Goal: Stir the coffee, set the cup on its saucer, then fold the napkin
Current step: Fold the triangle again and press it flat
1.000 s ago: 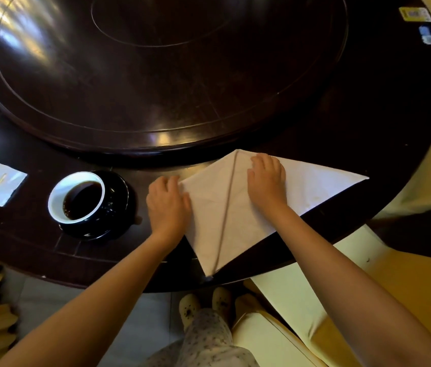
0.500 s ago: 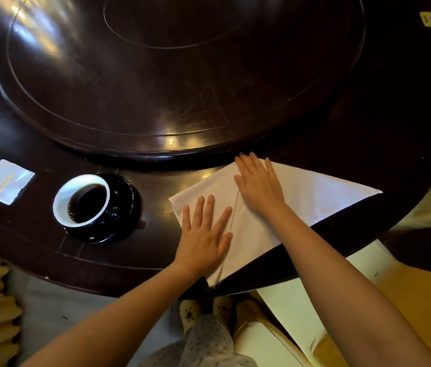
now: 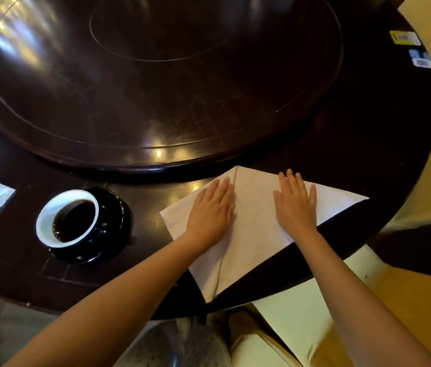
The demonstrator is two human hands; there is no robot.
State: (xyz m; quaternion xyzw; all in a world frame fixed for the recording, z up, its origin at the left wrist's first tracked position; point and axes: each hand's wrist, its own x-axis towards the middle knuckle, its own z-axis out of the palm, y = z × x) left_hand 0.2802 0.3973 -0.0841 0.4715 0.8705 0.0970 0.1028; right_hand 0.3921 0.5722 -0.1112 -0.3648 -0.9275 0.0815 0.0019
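Fingers (image 3: 222, 187) straight, left hand (image 3: 210, 211) and right hand (image 3: 296, 205) press the napkin (image 3: 254, 226), cup (image 3: 43, 227) on saucer (image 3: 115, 211) nearby.

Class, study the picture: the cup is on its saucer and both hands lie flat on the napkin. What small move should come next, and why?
Probably the right hand should slide to the outstretched right corner of the napkin and fold it to the centre crease. The left flap, under the left hand, already meets that line; the right side lies unfolded.
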